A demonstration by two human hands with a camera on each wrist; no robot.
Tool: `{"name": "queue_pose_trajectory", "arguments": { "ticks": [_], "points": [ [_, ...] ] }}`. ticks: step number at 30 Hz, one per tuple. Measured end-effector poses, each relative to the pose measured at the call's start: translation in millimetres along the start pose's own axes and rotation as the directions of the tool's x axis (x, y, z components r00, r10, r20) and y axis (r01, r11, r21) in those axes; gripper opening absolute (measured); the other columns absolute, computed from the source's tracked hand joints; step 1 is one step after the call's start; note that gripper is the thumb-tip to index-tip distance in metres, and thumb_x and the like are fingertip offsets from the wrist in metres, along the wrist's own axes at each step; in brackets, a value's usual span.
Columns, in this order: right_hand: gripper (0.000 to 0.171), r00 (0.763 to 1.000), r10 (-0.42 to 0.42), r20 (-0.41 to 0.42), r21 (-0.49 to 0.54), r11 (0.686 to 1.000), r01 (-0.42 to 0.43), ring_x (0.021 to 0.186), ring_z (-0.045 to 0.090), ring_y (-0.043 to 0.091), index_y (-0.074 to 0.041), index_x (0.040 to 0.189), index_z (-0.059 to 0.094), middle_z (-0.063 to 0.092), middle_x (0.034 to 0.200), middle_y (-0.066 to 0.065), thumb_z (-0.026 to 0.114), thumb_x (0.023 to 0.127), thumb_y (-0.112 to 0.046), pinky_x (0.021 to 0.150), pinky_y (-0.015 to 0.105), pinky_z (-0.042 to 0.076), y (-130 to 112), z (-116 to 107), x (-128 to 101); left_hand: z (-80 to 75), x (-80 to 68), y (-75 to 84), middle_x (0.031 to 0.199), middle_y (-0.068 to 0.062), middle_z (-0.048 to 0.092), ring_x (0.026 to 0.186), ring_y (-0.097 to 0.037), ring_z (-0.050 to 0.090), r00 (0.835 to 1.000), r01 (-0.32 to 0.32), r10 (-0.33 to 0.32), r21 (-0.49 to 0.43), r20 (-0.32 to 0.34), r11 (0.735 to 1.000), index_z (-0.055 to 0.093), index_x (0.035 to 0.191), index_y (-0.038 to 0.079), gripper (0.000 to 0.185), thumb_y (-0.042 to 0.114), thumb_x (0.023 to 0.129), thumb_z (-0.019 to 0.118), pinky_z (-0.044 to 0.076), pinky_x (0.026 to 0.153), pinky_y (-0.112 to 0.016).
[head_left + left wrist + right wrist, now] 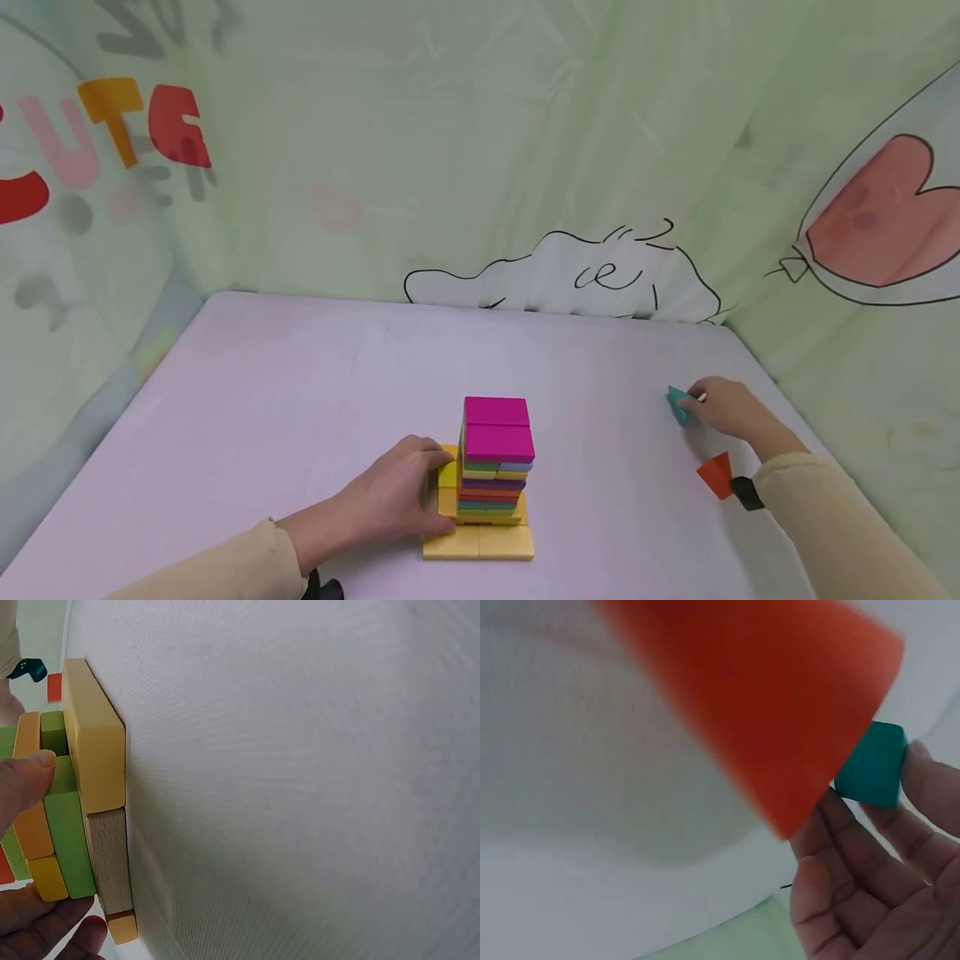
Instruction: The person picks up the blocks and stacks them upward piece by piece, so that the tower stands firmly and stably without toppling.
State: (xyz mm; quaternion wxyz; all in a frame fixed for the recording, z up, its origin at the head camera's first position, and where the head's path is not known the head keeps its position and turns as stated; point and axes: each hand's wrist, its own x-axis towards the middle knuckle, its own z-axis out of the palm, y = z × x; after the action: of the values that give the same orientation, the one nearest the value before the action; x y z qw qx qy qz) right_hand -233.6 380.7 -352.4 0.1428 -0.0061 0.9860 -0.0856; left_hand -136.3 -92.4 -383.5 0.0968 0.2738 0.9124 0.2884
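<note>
A tall stack of coloured wooden blocks (497, 429), topped by two magenta blocks, stands on pale yellow base blocks (480, 543) near the front middle of the table. My left hand (397, 492) grips the lower left side of the stack, thumb toward the near side. In the left wrist view, that thumb presses orange and green blocks (69, 840), with the other fingers at their opposite end. Far to the right, my right hand (723, 407) pinches a small teal block (678, 405) between thumb and fingers. The same teal block (871, 763) shows clearly in the right wrist view.
A red-orange wedge-shaped piece (716, 475) lies near the right forearm, beside a black wrist strap part (747, 492). It looms large in the right wrist view. Pale printed curtains (465, 142) enclose the back and sides of the white table (315, 383).
</note>
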Motion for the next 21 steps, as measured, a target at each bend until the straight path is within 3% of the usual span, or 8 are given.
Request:
{"name": "queue_pose_trajectory", "arguments": {
  "ticks": [5,9,14,18,21],
  "points": [
    [0.033,0.996,-0.088,-0.003,0.068,0.994,0.088,0.088,0.064,0.032,0.009,0.109,0.059,0.069,0.101,0.027,0.074,0.092,-0.016,0.073,0.042,0.056,-13,6,0,-0.6,0.2,0.4,0.122,-0.013,0.070,0.118,-0.026,0.060,1.000,0.005,-0.005,-0.002,0.002,1.000,0.069,0.124,-0.005,0.071,0.035,0.071,0.093,0.054,0.105,-0.043],
    [0.041,0.991,-0.131,-0.003,0.092,0.987,0.130,0.087,0.065,0.029,0.010,0.110,0.057,0.070,0.099,0.024,0.080,0.087,-0.015,0.075,0.042,0.057,-23,10,-4,-1.0,0.4,1.0,0.123,-0.013,0.070,0.118,-0.025,0.059,1.000,0.020,-0.019,-0.007,0.017,1.000,0.069,0.125,-0.004,0.072,0.036,0.071,0.093,0.053,0.106,-0.043],
    [0.048,0.996,-0.093,0.000,0.064,0.994,0.093,0.090,0.064,0.034,0.016,0.114,0.057,0.067,0.104,0.028,0.078,0.089,-0.020,0.077,0.048,0.058,-28,9,-9,-0.5,0.1,0.4,0.123,-0.013,0.070,0.119,-0.026,0.060,1.000,0.011,-0.011,0.001,0.008,1.000,0.069,0.124,-0.005,0.071,0.036,0.071,0.093,0.054,0.106,-0.043],
    [0.040,0.997,-0.074,0.002,0.046,0.996,0.074,0.087,0.060,0.031,0.015,0.107,0.061,0.066,0.098,0.023,0.074,0.092,-0.019,0.076,0.046,0.057,-29,8,-10,0.1,-0.1,0.0,0.123,-0.013,0.070,0.119,-0.026,0.060,1.000,0.012,-0.012,-0.001,0.003,1.000,0.069,0.124,-0.005,0.071,0.036,0.071,0.093,0.054,0.106,-0.043],
    [0.035,0.994,-0.102,-0.037,0.070,0.992,0.105,0.088,0.061,0.031,0.012,0.106,0.063,0.067,0.098,0.022,0.073,0.092,-0.018,0.074,0.044,0.057,-35,6,-13,0.0,-0.2,0.4,0.123,-0.013,0.070,0.120,-0.026,0.059,1.000,0.018,-0.018,-0.002,0.008,1.000,0.069,0.125,-0.004,0.072,0.036,0.071,0.093,0.053,0.106,-0.044]
  ]
}}
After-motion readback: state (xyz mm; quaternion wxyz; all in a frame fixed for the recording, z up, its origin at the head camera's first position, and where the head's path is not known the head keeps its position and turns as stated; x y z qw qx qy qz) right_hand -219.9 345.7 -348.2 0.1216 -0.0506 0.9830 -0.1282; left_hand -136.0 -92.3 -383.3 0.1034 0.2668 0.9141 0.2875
